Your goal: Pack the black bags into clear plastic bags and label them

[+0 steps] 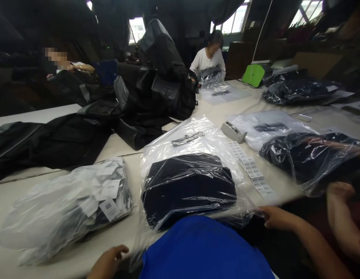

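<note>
A dark folded garment (188, 186) lies inside a clear plastic bag (152, 161) on the pale table, close in front of my blue-covered body. At the bag's lower right edge, my right hand (274, 217) pinches the plastic between closed fingers. My left hand (110, 257) is at the lower left, beside the bag's near left corner, its fingers curled; whether it holds the film I cannot make out. Beneath the bagged garment and beyond it lie more flat clear bags with dark print (188, 138).
Left of the bag is a plastic sack of white tags (110, 209). Black bags (159, 85) are heaped behind. A tape dispenser (232, 131) and label sheets (252, 170) lie right. A co-worker's arm (343, 217) is at right, near another bagged garment (308, 155).
</note>
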Action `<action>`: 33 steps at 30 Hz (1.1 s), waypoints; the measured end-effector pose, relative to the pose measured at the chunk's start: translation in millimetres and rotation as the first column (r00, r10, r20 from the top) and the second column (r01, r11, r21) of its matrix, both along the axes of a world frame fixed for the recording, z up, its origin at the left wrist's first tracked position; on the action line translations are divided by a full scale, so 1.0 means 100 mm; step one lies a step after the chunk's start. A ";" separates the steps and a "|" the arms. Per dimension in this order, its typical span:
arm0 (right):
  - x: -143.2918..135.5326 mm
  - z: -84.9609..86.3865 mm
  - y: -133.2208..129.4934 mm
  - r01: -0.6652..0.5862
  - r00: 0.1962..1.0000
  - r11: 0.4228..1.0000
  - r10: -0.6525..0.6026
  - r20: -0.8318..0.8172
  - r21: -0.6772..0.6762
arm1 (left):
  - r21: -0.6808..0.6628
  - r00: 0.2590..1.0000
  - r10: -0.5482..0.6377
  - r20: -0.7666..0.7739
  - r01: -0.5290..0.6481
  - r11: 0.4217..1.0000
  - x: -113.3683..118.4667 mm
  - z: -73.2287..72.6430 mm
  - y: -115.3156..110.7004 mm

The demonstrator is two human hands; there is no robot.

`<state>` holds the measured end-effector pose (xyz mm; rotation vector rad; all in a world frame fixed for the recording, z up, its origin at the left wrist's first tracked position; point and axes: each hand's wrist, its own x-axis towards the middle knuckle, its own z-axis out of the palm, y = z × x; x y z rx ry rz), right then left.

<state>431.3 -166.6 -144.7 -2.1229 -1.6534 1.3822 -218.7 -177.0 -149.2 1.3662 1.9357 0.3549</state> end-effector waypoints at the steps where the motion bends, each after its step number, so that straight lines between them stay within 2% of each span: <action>1: -0.02 0.12 0.06 -0.014 0.993 0.999 0.008 0.121 0.047 | 0.094 0.997 -0.026 -0.075 0.033 0.995 0.06 0.12 0.16; 2: -0.07 0.26 0.16 -0.013 0.973 0.991 -0.018 0.232 0.135 | 0.208 0.990 -0.045 -0.136 0.073 0.975 0.19 0.25 0.33; 4: -0.30 0.55 0.44 -0.035 0.935 0.923 -0.105 0.338 0.384 | 0.471 0.977 -0.072 -0.201 0.161 0.867 0.63 0.50 0.67; 5: -0.48 0.66 0.60 -0.069 0.939 0.863 -0.113 0.325 0.501 | 0.556 0.973 -0.110 -0.205 0.208 0.805 0.91 0.59 0.81; 7: -0.90 0.79 0.91 -0.168 0.975 0.717 0.018 0.222 0.677 | 0.664 0.944 -0.195 -0.267 0.326 0.673 1.48 0.67 1.02; 8: -1.11 0.78 1.04 -0.222 0.974 0.643 0.114 0.196 0.733 | 0.679 0.909 -0.244 -0.338 0.414 0.606 1.73 0.65 1.09; 10: -1.48 0.65 1.20 -0.347 0.933 0.522 0.273 0.233 0.779 | 0.611 0.772 -0.358 -0.525 0.634 0.474 2.07 0.50 1.14; 12: -1.69 0.40 1.27 -0.488 0.867 0.443 0.349 0.356 0.752 | 0.493 0.628 -0.411 -0.661 0.776 0.392 2.20 0.26 1.14; 13: -1.75 0.26 1.29 -0.546 0.832 0.418 0.366 0.416 0.726 | 0.444 0.575 -0.422 -0.701 0.815 0.373 2.19 0.13 1.13; 15: -1.77 -0.03 1.32 -0.615 0.786 0.391 0.372 0.494 0.685 | 0.381 0.521 -0.427 -0.739 0.846 0.374 2.09 -0.09 1.14; 18: -1.74 -0.37 1.41 -0.622 0.783 0.412 0.347 0.516 0.666 | 0.342 0.510 -0.430 -0.745 0.845 0.411 1.93 -0.32 1.22; 22: -1.76 -0.62 1.65 -0.611 0.791 0.454 0.368 0.488 0.648 | 0.322 0.536 -0.481 -0.694 0.828 0.459 1.88 -0.48 1.45; 25: -1.81 -0.67 1.87 -0.602 0.798 0.486 0.390 0.459 0.633 | 0.311 0.570 -0.532 -0.627 0.808 0.500 1.90 -0.57 1.67; 29: -1.83 -0.60 2.00 -0.603 0.794 0.530 0.475 0.381 0.597 | 0.245 0.574 -0.632 -0.521 0.809 0.534 1.87 -0.62 1.89; 31: -1.83 -0.53 1.92 -0.653 0.740 0.498 0.580 0.340 0.571 | 0.198 0.570 -0.678 -0.463 0.813 0.548 1.85 -0.61 1.96; 33: -1.84 -0.49 1.77 -0.716 0.653 0.423 0.689 0.315 0.556 | 0.153 0.572 -0.710 -0.411 0.811 0.565 1.84 -0.58 1.99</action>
